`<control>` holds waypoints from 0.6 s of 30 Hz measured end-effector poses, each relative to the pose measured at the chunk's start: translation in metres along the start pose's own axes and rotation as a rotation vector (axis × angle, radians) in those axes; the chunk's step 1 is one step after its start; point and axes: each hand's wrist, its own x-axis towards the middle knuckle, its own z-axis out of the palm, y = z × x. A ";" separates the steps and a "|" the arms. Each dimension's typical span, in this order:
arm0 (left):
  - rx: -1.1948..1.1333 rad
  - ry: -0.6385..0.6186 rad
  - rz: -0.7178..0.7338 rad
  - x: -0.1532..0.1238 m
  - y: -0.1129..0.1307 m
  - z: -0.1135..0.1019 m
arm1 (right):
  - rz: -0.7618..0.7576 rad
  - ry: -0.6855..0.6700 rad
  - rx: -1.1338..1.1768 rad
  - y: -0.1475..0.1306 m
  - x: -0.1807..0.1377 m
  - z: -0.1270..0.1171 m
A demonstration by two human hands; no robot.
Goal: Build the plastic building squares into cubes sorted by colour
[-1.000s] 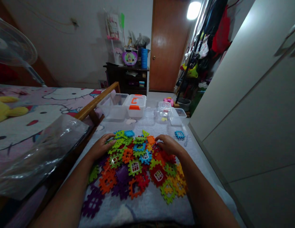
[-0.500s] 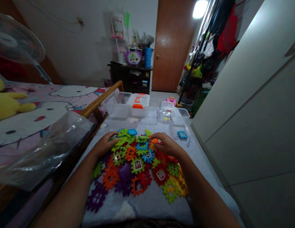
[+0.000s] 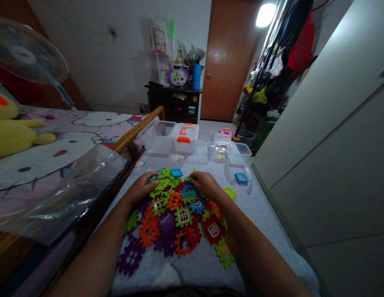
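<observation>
The left hand (image 3: 144, 188) is loosely open at the left side of a pile of toy pieces (image 3: 167, 225), mid-cloth (image 3: 198, 270). The right hand (image 3: 207, 185) bends over the pile; I can't tell if it grips any. Along the cloth's far edge sit a big clear tub (image 3: 159, 145), an orange-clipped box (image 3: 186, 143) and a small clear box (image 3: 222, 142). Yellow shows inside or through the small one; I can't tell which.

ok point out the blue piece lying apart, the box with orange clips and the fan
Blue piece (image 3: 241, 177): head view, on its white window
Box (image 3: 183, 140): head view, on its front orange clip
Fan (image 3: 24, 54): head view, on its hub
</observation>
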 end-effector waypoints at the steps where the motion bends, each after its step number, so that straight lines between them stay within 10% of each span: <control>1: 0.003 0.000 0.002 0.000 0.000 0.000 | 0.015 0.032 0.019 0.002 -0.001 -0.002; 13: 0.037 -0.004 0.021 0.002 -0.008 0.001 | 0.215 0.321 -0.029 0.066 -0.025 -0.040; 18: 0.029 0.006 0.014 0.001 -0.004 0.000 | 0.144 0.143 -0.199 0.079 -0.039 -0.035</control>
